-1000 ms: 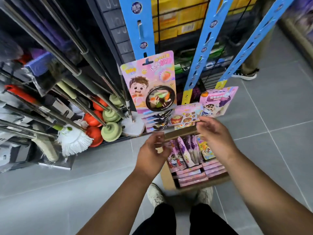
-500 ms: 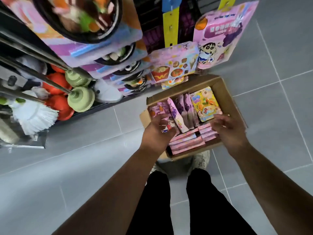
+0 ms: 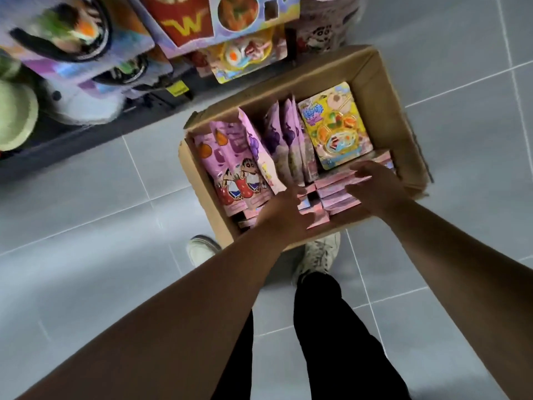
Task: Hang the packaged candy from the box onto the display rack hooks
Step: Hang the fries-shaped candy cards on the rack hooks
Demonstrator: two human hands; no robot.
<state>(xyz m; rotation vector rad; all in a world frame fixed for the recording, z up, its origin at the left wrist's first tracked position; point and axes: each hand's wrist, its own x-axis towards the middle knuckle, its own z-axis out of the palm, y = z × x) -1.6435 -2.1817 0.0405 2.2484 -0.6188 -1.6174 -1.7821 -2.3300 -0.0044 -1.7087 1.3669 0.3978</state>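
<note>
Head view: the step in hand looks like picking the next candy out of the box, which sits open on the floor at centre right of the frame. Both hands are down at its near edge, over the flat pink packs stacked there. The right hand lies across the stack with fingers stretched out and spread wide, touching the top pack and not pinching it. The left hand shows only its back, fingers reaching forward onto the packs. Whether it has hold of one I cannot tell, as the frame is blurred.

Further back in the box stand purple pouches on the left, and a yellow pack lies on the right. Nothing is lifted yet.

My judgement is that the next move calls for closing the fingers on one pack, peeling it off the tight stack without dragging its neighbours, then raising it to a free hook. No hook shows in this frame.

Along the top edge, hung packs already crowd close above the box. They may stand in the way of the lift. At upper left are a green mop head and the dark shelf base. The person's shoe is just under the box's near wall.
</note>
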